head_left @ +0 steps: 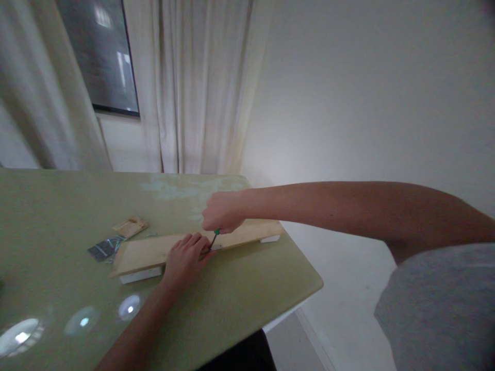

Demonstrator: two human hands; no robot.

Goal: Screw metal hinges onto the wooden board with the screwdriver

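A long pale wooden board lies across the table, raised on white blocks, one white block under its left end and another white block near its right end. My right hand is closed in a fist around the green handle of a screwdriver, whose shaft slants down to the board's near edge. There a small metal plate lies on the wood. My left hand presses on the board, fingers bent over it, thumb and fingertips close to the screwdriver's tip. Whether those fingers pinch something small is hidden.
Left of the board lie a dark plastic packet and a small flat wooden piece. The green table has a rounded corner at the right. A black chair edge shows below. Curtains and a wall stand behind.
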